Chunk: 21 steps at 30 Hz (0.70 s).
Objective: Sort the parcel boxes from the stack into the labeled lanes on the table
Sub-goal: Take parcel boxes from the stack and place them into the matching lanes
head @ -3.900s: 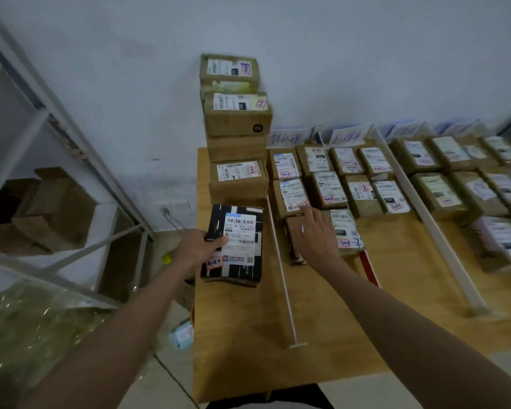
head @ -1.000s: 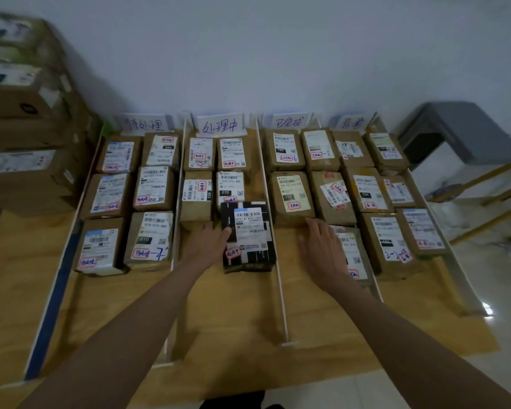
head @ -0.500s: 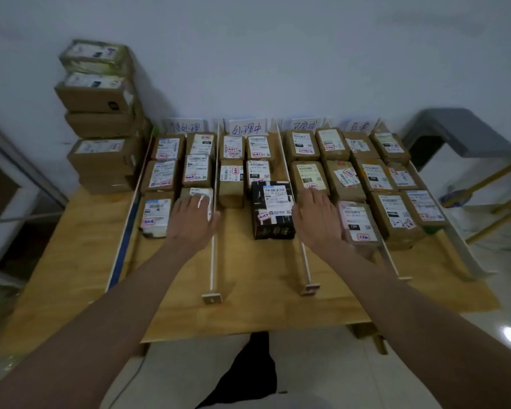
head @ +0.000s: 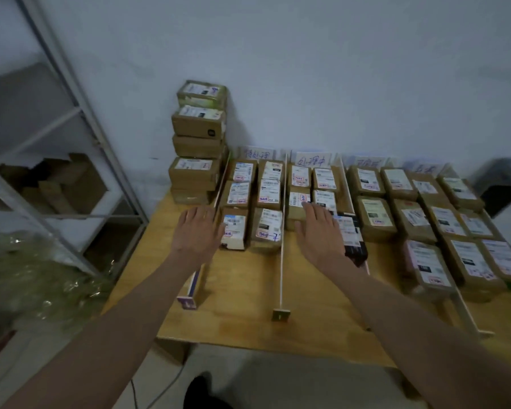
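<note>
A stack of brown parcel boxes [head: 196,143] stands against the wall at the table's back left. Right of it, white dividers split the wooden table [head: 248,305] into lanes with handwritten labels [head: 312,160], each lane filled with labelled boxes. A black parcel [head: 351,234] lies in the second lane, partly hidden by my right hand [head: 319,231], which hovers over it with straight fingers. My left hand [head: 198,228] is stretched out flat, empty, just in front of the stack at the left divider [head: 201,273].
A metal shelf rack [head: 80,137] with cardboard boxes stands left of the table, and crinkled plastic wrap [head: 36,278] lies on the floor below it. A grey stool [head: 505,178] is at the right. The table's front strip holds no boxes.
The black parcel, held by my left hand earlier, now lies in the second lane. Both hands are off it and have shifted left, the left one toward the stack. The view swung left.
</note>
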Each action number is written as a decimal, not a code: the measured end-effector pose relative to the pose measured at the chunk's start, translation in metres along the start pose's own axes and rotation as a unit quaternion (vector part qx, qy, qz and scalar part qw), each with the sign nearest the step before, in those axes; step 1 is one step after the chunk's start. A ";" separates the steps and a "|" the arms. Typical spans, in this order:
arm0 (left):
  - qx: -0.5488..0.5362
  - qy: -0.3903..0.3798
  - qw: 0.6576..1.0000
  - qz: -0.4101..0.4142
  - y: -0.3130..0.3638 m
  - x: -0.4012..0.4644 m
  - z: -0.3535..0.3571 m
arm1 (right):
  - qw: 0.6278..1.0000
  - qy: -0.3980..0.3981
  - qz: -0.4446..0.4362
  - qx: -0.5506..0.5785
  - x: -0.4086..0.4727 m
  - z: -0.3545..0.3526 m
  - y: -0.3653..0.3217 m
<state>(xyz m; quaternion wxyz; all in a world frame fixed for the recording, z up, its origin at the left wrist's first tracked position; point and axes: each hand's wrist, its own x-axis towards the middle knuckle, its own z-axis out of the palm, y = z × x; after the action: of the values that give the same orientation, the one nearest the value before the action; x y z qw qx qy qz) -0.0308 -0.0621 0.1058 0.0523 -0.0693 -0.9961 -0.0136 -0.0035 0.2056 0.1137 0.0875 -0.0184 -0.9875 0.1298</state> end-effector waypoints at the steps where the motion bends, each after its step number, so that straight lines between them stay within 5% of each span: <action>1: 0.000 0.003 1.000 -0.005 -0.013 0.004 -0.002 | 1.000 -0.001 -0.002 0.000 0.006 0.005 -0.012; 21: 0.005 0.006 0.999 0.047 -0.225 0.191 -0.027 | 0.997 0.003 0.075 0.017 0.171 0.066 -0.211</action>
<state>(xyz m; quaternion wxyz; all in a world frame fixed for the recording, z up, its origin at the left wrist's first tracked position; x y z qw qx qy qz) -0.2477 -0.2595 0.1484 0.0588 -0.1153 -0.9916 -0.0067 -0.1863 -0.0048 0.1339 0.0803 -0.0913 -0.9808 0.1523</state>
